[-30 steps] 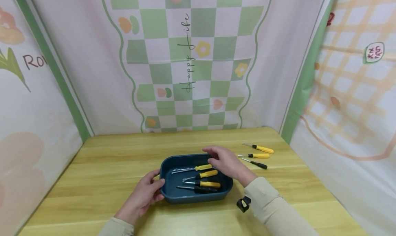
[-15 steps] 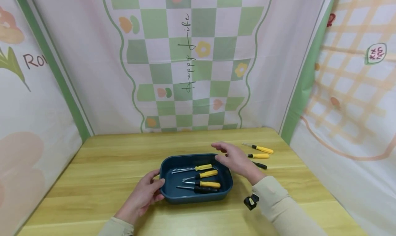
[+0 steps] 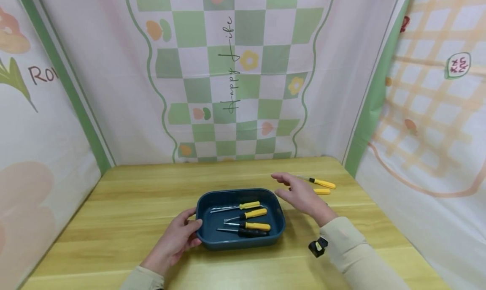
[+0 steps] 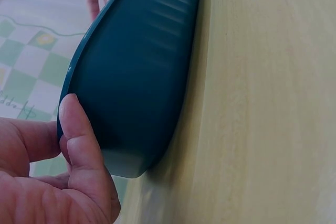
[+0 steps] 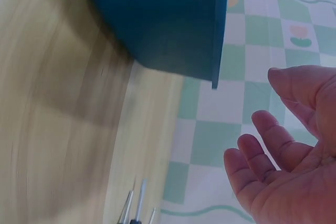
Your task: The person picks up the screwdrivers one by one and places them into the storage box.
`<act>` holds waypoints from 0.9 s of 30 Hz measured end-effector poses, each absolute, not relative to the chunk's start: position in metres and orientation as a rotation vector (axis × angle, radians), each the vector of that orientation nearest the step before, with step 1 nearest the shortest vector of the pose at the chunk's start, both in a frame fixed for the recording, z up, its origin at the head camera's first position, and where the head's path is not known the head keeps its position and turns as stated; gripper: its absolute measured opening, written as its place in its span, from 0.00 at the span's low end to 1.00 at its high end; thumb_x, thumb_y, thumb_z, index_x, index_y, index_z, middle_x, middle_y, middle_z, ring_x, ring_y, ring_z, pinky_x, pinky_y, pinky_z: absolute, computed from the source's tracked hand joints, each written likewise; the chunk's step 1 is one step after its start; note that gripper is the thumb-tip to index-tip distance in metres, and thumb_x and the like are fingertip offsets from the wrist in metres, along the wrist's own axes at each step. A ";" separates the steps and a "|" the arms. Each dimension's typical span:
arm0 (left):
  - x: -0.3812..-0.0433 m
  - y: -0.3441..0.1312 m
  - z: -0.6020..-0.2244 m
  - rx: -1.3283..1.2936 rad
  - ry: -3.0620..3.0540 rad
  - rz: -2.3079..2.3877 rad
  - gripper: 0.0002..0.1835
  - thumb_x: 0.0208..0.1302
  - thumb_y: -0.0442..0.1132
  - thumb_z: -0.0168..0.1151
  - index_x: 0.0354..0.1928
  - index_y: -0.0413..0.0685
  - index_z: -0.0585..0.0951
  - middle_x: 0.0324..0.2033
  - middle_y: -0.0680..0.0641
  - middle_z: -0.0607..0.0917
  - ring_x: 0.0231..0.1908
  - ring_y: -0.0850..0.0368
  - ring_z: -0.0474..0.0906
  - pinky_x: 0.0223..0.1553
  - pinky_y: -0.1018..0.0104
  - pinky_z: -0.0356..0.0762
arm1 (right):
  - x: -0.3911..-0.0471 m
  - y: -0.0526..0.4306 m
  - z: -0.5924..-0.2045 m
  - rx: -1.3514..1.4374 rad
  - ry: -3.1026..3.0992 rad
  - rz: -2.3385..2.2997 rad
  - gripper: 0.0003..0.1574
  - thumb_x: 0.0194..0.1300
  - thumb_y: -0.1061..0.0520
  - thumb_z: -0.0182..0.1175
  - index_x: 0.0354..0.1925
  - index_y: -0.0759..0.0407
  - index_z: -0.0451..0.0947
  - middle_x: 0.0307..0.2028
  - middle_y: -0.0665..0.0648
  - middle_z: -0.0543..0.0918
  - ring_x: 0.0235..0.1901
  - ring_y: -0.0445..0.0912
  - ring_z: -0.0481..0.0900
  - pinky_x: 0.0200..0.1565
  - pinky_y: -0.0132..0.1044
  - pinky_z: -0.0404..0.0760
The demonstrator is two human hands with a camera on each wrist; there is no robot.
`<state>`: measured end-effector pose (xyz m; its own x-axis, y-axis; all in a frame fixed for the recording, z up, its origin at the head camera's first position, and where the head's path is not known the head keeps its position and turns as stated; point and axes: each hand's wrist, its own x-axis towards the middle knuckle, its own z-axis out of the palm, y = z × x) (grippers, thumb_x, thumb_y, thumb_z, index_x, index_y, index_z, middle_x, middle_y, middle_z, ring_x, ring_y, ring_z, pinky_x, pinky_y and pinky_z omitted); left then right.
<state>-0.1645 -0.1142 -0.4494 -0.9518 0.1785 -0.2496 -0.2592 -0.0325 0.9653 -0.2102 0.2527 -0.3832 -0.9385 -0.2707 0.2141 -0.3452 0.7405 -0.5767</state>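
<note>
A dark blue rectangular tray (image 3: 241, 242) stands on the table, with several screwdrivers lying inside it. Three have yellow handles, among them the rearmost screwdriver (image 3: 249, 205); the one in front has a black handle (image 3: 252, 232). At the tray's left end my left hand (image 3: 176, 237) pinches the rim, thumb on one side and fingers on the other; the left wrist view shows this grip on the tray wall (image 4: 131, 72). My right hand (image 3: 301, 197) hovers past the tray's right rear corner, apart from it, fingers loosely extended and holding nothing.
Beyond the right hand lie a yellow screwdriver (image 3: 323, 183) and a second yellow handle (image 3: 322, 191), partly hidden by that hand. Screwdriver shafts (image 5: 139, 200) show low in the right wrist view. Printed curtains (image 3: 243, 70) enclose the wooden table (image 3: 144, 188).
My right hand has moved right, away from over the tray's rear rim, and now covers the loose black screwdriver almost wholly. The left hand and tray have stayed put.
</note>
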 end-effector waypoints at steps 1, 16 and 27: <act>-0.164 -0.114 -0.450 -0.085 1.947 2.063 0.28 0.80 0.36 0.54 0.78 0.43 0.64 0.52 0.36 0.77 0.31 0.57 0.79 0.30 0.70 0.84 | -0.210 0.255 -0.383 0.506 -2.816 0.958 0.30 0.75 0.56 0.60 0.72 0.60 0.72 0.66 0.67 0.78 0.67 0.66 0.75 0.65 0.63 0.76; -0.163 -0.113 -0.448 -0.088 1.958 2.061 0.28 0.80 0.36 0.54 0.77 0.42 0.64 0.52 0.35 0.77 0.31 0.56 0.79 0.30 0.69 0.84 | -0.209 0.284 -0.384 0.411 -2.827 0.947 0.31 0.76 0.55 0.61 0.72 0.62 0.71 0.67 0.69 0.77 0.67 0.68 0.73 0.65 0.66 0.75; -0.163 -0.112 -0.450 -0.086 1.971 2.074 0.29 0.79 0.36 0.55 0.77 0.41 0.64 0.50 0.36 0.78 0.30 0.56 0.79 0.29 0.70 0.84 | -0.211 0.303 -0.390 0.349 -2.838 0.952 0.32 0.76 0.54 0.61 0.72 0.62 0.70 0.67 0.70 0.76 0.67 0.69 0.72 0.64 0.65 0.76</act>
<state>-0.1634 -0.1124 -0.4498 -0.9594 0.1591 -0.2327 -0.2405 -0.0313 0.9701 -0.2109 0.3032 -0.3895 -0.9652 -0.1767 0.1927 -0.2571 0.7744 -0.5780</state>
